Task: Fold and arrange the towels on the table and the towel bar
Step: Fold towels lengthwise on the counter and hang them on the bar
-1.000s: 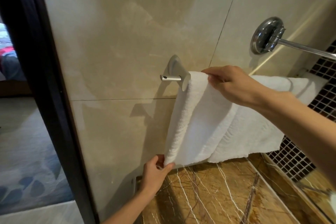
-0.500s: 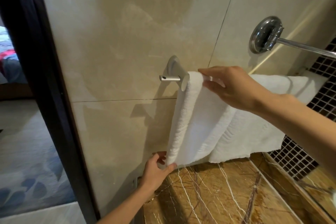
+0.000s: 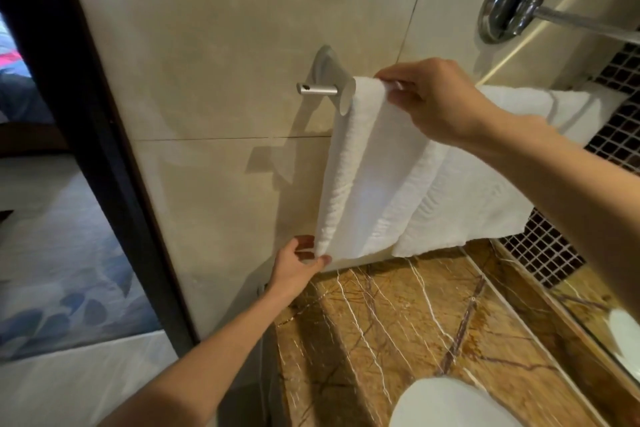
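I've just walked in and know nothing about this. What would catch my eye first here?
First, the white towel draped over the towel bar on the beige tiled wall, in the middle of the view. The right hand pinches its top edge at the bar, while the left hand holds its bottom left corner. Below lies a brown marble counter with pale veins, and a shiny chrome fitting sits on the wall at upper right.
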